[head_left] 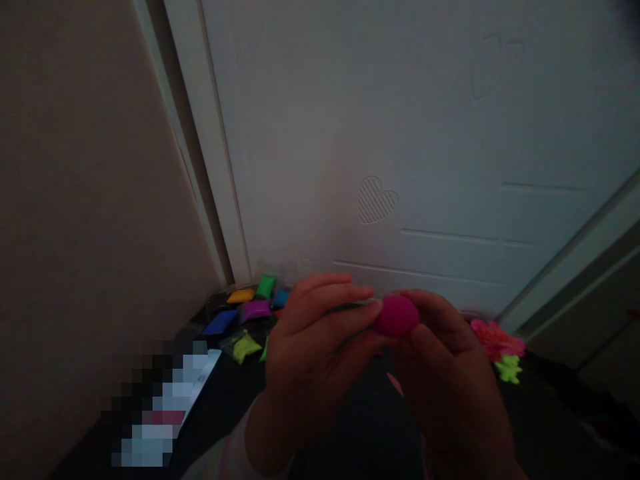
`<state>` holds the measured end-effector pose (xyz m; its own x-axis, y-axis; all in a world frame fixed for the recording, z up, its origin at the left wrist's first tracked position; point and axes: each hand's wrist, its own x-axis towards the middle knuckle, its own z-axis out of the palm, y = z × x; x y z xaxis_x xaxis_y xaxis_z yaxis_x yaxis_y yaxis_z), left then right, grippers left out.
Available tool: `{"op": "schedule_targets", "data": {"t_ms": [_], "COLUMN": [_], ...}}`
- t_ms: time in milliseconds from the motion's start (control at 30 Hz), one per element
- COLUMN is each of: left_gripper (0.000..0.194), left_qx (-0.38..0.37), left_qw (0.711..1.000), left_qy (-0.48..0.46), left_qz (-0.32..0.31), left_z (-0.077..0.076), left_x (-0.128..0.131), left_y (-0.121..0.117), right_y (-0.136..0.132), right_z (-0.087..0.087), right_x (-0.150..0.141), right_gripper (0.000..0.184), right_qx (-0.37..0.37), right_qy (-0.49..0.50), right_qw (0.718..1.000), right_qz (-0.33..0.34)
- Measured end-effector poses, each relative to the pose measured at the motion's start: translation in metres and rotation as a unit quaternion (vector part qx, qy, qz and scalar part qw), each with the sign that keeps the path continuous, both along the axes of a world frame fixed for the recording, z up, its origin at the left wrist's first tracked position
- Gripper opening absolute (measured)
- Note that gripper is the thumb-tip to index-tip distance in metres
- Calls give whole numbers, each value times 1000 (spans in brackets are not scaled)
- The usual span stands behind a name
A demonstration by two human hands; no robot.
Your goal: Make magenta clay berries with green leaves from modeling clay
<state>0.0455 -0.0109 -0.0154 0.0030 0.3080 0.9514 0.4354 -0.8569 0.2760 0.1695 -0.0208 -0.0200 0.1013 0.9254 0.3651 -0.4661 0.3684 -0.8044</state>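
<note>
A smooth, rounded lump of magenta modelling clay [397,315] is held up between my two hands, above the dark surface. My left hand [320,333] grips its left side with the thumb and fingertips. On the other side, my right hand [450,347] has its thumb against the lower right of the clay and its fingers curled behind. The back of the lump is hidden by my fingers.
Several clay packets lie at the left, including a purple packet [256,310], a blue packet [221,323] and a yellow-green packet [245,347]. Pink petal-like shapes [495,339] and a lime-green piece [509,369] lie right. A white door [310,133] with embossed hearts stands behind.
</note>
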Motion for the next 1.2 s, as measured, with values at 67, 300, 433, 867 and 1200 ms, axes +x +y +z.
{"op": "schedule_targets", "data": {"t_ms": [67,300,433,867,1200], "left_gripper": [17,20,21,24,29], "left_qx": [-6,-6,-2,-9,8], "left_qw": [1000,1000,1000,1000,999], "left_qy": [4,8,11,-9,-29], "left_qz": [1,3,4,6,-18], "left_z": [1,0,0,-3,-7], "left_x": [0,0,-1,2,7], "left_y": [0,0,0,1,1], "right_y": [0,1,-1,-2,-5], "right_z": [0,-1,0,-1,-2], "right_x": [0,1,1,1,2], "right_gripper": [20,20,19,19,24], "right_qx": [-3,-18,-3,3,2], "right_qy": [2,11,8,-15,-24], "right_qw": [1000,1000,1000,1000,1000], "right_qz": [-4,-14,-7,-13,-2]}}
